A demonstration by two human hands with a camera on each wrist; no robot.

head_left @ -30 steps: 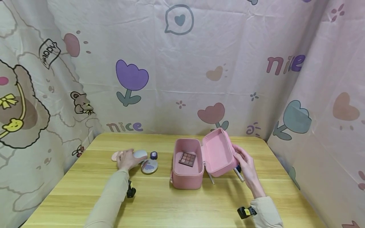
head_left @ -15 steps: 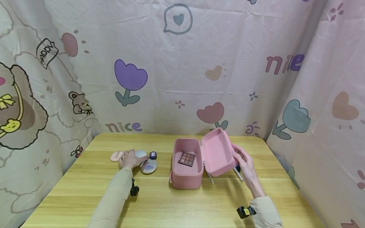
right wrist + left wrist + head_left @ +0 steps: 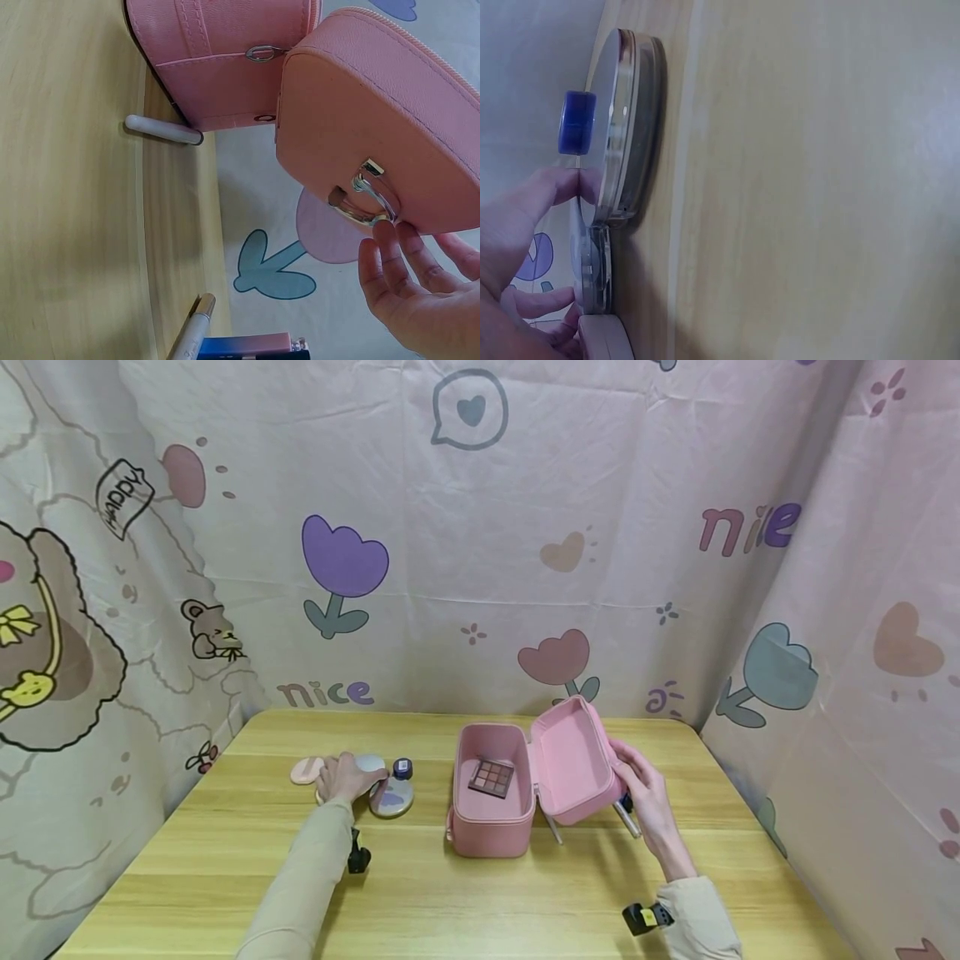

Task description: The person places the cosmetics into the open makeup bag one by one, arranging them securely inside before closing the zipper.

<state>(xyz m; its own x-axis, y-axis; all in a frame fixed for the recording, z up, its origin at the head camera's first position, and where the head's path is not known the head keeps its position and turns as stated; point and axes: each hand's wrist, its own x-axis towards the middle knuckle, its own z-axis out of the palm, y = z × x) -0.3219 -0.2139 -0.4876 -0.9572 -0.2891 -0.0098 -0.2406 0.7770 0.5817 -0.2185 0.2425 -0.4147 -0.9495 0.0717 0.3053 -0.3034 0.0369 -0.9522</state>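
Observation:
My left hand reaches over a small group of cosmetics, thumb and fingers on opposite sides of a round grey-white compact. In the left wrist view, the thumb and fingertips pinch this clear-edged compact. Nearer the front lies a larger round compact with a purple pattern, a dark blue lidded jar behind it. My right hand holds the raised lid of a pink makeup case, fingers close to its metal-ended handle. An eyeshadow palette lies inside the case.
A pale pink oval item lies left of my left hand. Beside the case is a slim white tube; a silver-capped tube and a blue-pink box lie by my right hand. A printed curtain surrounds the table.
My left hand has shifted slightly right, uncovering more of the pale pink oval item. The right hand and the case lid have stayed in place.

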